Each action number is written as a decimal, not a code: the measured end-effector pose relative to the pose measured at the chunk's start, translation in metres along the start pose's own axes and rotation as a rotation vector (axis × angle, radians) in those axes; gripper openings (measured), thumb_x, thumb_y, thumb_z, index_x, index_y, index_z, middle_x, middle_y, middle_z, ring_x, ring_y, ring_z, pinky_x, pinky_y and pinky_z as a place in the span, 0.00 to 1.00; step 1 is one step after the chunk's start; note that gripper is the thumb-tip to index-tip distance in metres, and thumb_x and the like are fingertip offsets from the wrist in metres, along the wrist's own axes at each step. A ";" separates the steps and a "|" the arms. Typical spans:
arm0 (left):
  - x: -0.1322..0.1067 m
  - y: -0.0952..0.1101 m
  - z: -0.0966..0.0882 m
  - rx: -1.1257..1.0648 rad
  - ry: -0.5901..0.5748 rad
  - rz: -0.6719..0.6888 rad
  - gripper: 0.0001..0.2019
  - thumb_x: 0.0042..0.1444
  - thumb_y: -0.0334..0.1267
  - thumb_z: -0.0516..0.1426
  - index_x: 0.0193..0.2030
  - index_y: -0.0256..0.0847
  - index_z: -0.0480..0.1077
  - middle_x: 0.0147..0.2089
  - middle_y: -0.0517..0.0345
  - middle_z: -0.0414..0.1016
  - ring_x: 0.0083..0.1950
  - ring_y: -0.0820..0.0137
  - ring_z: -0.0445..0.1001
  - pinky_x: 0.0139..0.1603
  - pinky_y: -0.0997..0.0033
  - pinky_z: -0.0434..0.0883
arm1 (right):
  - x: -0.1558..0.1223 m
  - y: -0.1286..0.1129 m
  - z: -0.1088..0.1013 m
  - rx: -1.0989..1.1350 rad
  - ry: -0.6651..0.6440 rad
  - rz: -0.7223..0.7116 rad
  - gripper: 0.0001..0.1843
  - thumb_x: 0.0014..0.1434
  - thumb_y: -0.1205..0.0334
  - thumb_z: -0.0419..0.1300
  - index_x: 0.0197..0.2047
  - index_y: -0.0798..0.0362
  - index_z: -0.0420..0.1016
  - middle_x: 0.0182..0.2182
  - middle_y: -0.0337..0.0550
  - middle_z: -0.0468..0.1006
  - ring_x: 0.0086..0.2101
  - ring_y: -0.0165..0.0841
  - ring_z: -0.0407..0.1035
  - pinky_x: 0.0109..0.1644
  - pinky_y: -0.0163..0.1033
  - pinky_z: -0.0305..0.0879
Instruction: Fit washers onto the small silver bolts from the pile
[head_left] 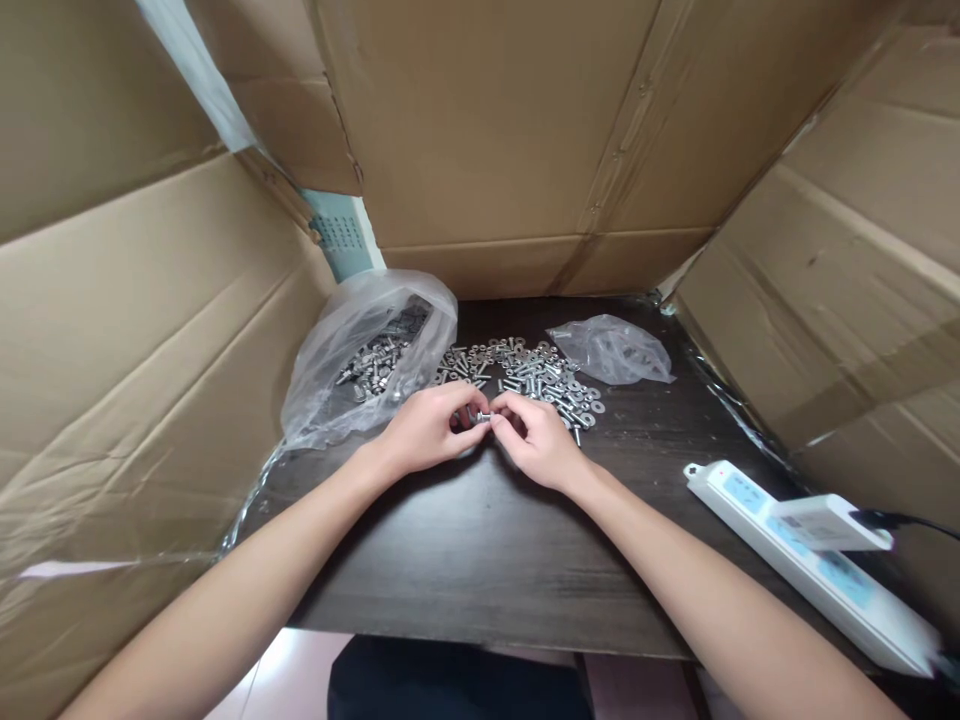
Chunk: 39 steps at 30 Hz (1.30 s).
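My left hand (pixel 431 428) and my right hand (pixel 534 438) meet at the middle of a dark wooden table (pixel 480 560). Both pinch a small silver bolt (pixel 483 416) between their fingertips, each at one end. Whether a nut or washer sits on it is too small to tell. Just beyond my hands lies a loose pile of silver bolts, nuts and washers (pixel 536 378). Left of it, a clear plastic bag (pixel 360 360) holds more of the same hardware.
A smaller crumpled clear bag (pixel 615 350) lies at the back right. A white power strip with a plugged-in white adapter (pixel 817 560) runs along the right edge. Cardboard walls (pixel 510 140) enclose the table on the left, back and right.
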<state>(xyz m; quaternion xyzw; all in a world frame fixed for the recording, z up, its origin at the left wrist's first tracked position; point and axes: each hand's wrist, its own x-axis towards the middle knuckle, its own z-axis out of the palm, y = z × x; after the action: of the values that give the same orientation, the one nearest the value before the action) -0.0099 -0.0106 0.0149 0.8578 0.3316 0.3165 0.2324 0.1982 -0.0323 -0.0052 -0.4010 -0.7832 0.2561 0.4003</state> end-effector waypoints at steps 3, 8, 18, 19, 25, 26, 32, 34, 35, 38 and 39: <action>0.000 0.000 0.000 -0.002 0.000 0.000 0.04 0.63 0.35 0.62 0.43 0.40 0.73 0.38 0.60 0.75 0.35 0.72 0.74 0.37 0.73 0.70 | 0.000 0.000 0.000 0.001 0.004 -0.003 0.06 0.67 0.63 0.54 0.40 0.52 0.73 0.28 0.38 0.73 0.26 0.33 0.67 0.32 0.38 0.59; 0.000 0.000 0.000 0.003 0.001 0.000 0.04 0.62 0.35 0.62 0.43 0.40 0.73 0.38 0.60 0.75 0.35 0.72 0.74 0.37 0.72 0.70 | 0.000 0.000 0.000 -0.007 0.013 -0.011 0.06 0.66 0.63 0.54 0.40 0.52 0.73 0.28 0.38 0.74 0.26 0.33 0.67 0.33 0.37 0.60; -0.001 0.000 0.000 0.001 -0.001 0.000 0.05 0.62 0.35 0.62 0.43 0.40 0.73 0.38 0.60 0.75 0.35 0.71 0.74 0.37 0.72 0.70 | 0.000 0.000 0.000 -0.012 0.006 -0.003 0.07 0.67 0.63 0.54 0.40 0.53 0.73 0.28 0.38 0.74 0.26 0.33 0.67 0.33 0.38 0.60; -0.001 0.000 0.000 0.000 -0.001 0.001 0.05 0.62 0.36 0.62 0.43 0.40 0.73 0.38 0.59 0.75 0.35 0.71 0.74 0.37 0.72 0.70 | 0.000 0.000 0.000 -0.011 0.006 -0.003 0.07 0.66 0.63 0.54 0.40 0.53 0.73 0.28 0.38 0.74 0.26 0.33 0.67 0.33 0.38 0.60; 0.000 0.000 0.001 0.011 0.002 0.006 0.05 0.62 0.35 0.62 0.43 0.40 0.73 0.38 0.60 0.75 0.35 0.71 0.74 0.37 0.72 0.70 | 0.000 0.000 0.000 -0.014 0.004 -0.007 0.06 0.66 0.64 0.54 0.40 0.52 0.73 0.28 0.38 0.74 0.27 0.33 0.67 0.33 0.38 0.60; 0.000 0.000 0.001 0.010 0.004 0.007 0.05 0.62 0.35 0.62 0.43 0.40 0.73 0.38 0.60 0.75 0.35 0.71 0.74 0.37 0.72 0.70 | -0.001 0.000 0.000 -0.015 0.004 -0.005 0.06 0.66 0.64 0.54 0.40 0.52 0.73 0.28 0.38 0.74 0.27 0.33 0.67 0.33 0.38 0.60; 0.000 0.000 0.001 0.009 -0.003 0.007 0.04 0.62 0.35 0.62 0.43 0.40 0.73 0.38 0.60 0.75 0.35 0.72 0.74 0.37 0.72 0.70 | -0.001 0.001 0.000 -0.019 0.007 -0.012 0.06 0.66 0.64 0.55 0.40 0.52 0.72 0.28 0.38 0.74 0.26 0.33 0.67 0.33 0.38 0.60; 0.000 0.000 0.001 0.006 -0.003 0.005 0.04 0.62 0.35 0.62 0.43 0.40 0.73 0.38 0.60 0.75 0.35 0.72 0.74 0.37 0.72 0.70 | -0.001 0.001 0.000 -0.018 0.003 -0.008 0.06 0.66 0.64 0.55 0.40 0.52 0.72 0.28 0.38 0.74 0.26 0.33 0.67 0.33 0.37 0.59; -0.001 -0.001 0.001 0.005 -0.004 0.004 0.04 0.62 0.35 0.62 0.43 0.40 0.73 0.38 0.60 0.75 0.35 0.72 0.74 0.37 0.72 0.70 | -0.001 0.001 0.000 -0.018 0.003 -0.009 0.06 0.66 0.64 0.55 0.40 0.52 0.72 0.28 0.38 0.74 0.26 0.33 0.67 0.33 0.37 0.60; -0.001 0.000 0.000 0.007 -0.007 -0.001 0.04 0.63 0.35 0.62 0.43 0.40 0.73 0.38 0.60 0.75 0.35 0.71 0.74 0.37 0.72 0.70 | -0.001 0.001 0.000 -0.015 0.008 -0.015 0.06 0.66 0.64 0.55 0.40 0.52 0.72 0.28 0.38 0.75 0.27 0.33 0.68 0.33 0.37 0.60; -0.001 0.000 0.000 0.007 -0.006 -0.003 0.04 0.63 0.36 0.62 0.43 0.40 0.73 0.38 0.60 0.75 0.35 0.71 0.74 0.37 0.72 0.70 | -0.001 0.000 0.000 -0.013 0.008 -0.014 0.06 0.66 0.64 0.55 0.40 0.52 0.73 0.28 0.38 0.75 0.27 0.33 0.68 0.33 0.37 0.60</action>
<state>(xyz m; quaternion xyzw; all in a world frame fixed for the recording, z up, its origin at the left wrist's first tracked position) -0.0101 -0.0109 0.0142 0.8590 0.3336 0.3124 0.2308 0.1985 -0.0328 -0.0061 -0.3991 -0.7861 0.2465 0.4025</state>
